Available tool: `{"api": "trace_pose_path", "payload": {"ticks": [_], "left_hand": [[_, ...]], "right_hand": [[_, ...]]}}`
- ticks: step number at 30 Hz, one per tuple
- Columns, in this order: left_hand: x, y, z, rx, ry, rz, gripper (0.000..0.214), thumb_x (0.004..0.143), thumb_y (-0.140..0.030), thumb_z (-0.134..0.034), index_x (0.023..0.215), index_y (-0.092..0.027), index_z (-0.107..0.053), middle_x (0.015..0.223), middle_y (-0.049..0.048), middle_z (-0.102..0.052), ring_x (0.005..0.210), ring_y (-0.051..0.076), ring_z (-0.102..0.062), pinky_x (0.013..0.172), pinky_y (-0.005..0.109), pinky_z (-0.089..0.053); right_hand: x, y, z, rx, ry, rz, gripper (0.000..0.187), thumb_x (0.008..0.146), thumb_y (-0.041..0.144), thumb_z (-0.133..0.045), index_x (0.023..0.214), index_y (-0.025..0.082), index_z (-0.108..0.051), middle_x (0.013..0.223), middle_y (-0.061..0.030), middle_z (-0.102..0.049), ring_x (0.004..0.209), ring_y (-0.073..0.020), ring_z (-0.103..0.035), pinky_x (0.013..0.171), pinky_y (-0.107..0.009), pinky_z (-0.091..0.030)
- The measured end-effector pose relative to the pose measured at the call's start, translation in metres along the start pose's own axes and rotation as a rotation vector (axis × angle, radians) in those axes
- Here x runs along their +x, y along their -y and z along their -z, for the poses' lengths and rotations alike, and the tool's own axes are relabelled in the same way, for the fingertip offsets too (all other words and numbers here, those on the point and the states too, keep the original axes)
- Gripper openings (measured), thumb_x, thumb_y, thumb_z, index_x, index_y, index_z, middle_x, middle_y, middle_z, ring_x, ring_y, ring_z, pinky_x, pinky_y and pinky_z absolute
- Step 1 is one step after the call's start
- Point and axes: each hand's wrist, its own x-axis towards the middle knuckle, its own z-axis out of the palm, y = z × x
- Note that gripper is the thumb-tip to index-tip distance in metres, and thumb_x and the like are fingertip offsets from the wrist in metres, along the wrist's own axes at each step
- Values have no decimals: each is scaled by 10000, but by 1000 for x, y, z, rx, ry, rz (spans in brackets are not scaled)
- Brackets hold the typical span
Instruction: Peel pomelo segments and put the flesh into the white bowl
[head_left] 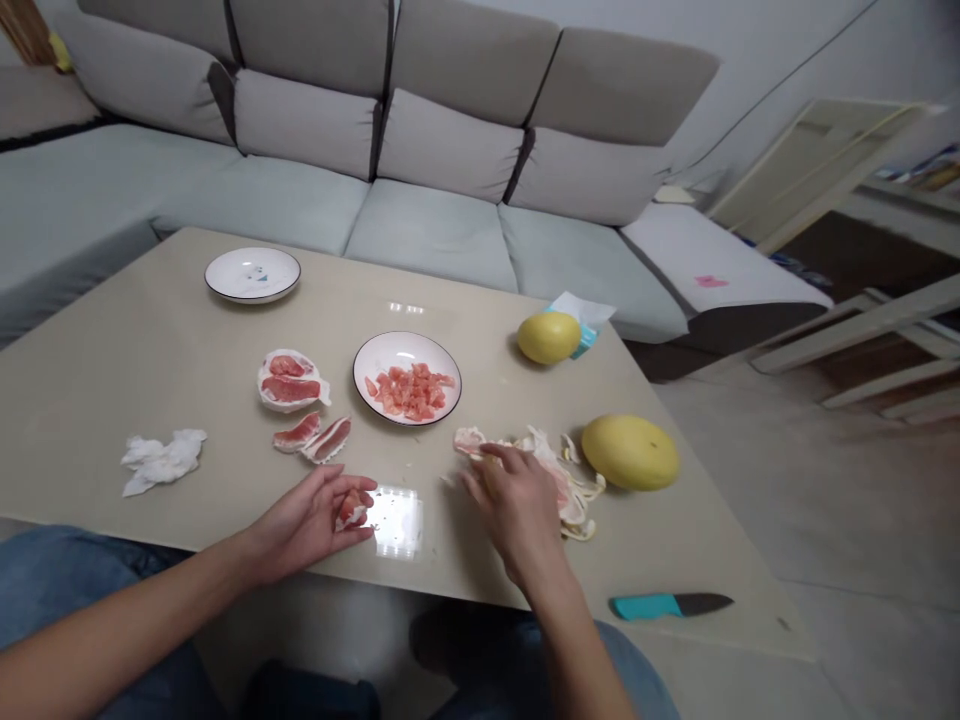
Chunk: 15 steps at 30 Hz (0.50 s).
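Counted by kind
Two plates and three pieces beyond the left hand, a fourth in it; one peel heap under the right hand, two pomelos past it, one knife, one tissue.

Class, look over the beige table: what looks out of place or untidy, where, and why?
The teal-handled knife lies near the beige table's front edge and could be knocked off. Torn white peel scraps are heaped messily straight on the tabletop by the right hand. The left hand holds a pink fruit piece.
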Motion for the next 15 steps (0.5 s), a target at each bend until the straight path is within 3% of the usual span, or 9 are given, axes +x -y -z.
{"api": "trace_pose_path", "payload": {"ticks": [2,5,9,12,15], "left_hand": [[-2,-1,-3,-48,43,-4,221,850,-235,-560,1015,-138,-669,817,34,-575,859,153,-602,982,361,-450],[-7,0,-8,-8,92,-36,316,769,-65,-639,1070,-161,-643,925,45,-611,988,180,-621,1057,386,-391],[-8,3,-9,137,76,-125,327,790,-114,-704,1091,-190,-604,979,32,-608,1013,186,-621,1037,405,-398],[-5,7,-6,291,80,-297,369,771,-156,-746,1093,-208,-574,910,11,-620,906,141,-606,909,337,-455],[-4,11,-4,414,120,-406,339,747,-184,-768,1032,-200,-584,866,7,-632,831,128,-588,794,276,-457]], "right_hand": [[0,-9,0,-169,-11,-23,135,825,203,-597,843,201,-731,1045,-150,-690,951,-337,-584,796,-496,-456],[-2,-3,-3,-137,-5,-6,309,789,128,-584,1071,203,-685,1174,-159,-633,1041,-349,-556,844,-509,-449],[-6,27,-5,307,20,-26,114,860,205,-579,865,228,-690,981,-95,-680,962,-268,-612,861,-433,-475],[-10,53,0,644,154,-104,190,892,201,-553,1042,240,-663,1006,-76,-680,913,-216,-626,799,-351,-507],[-14,73,6,820,284,-174,132,882,212,-589,952,238,-697,881,-48,-696,764,-179,-627,703,-298,-506]]}}
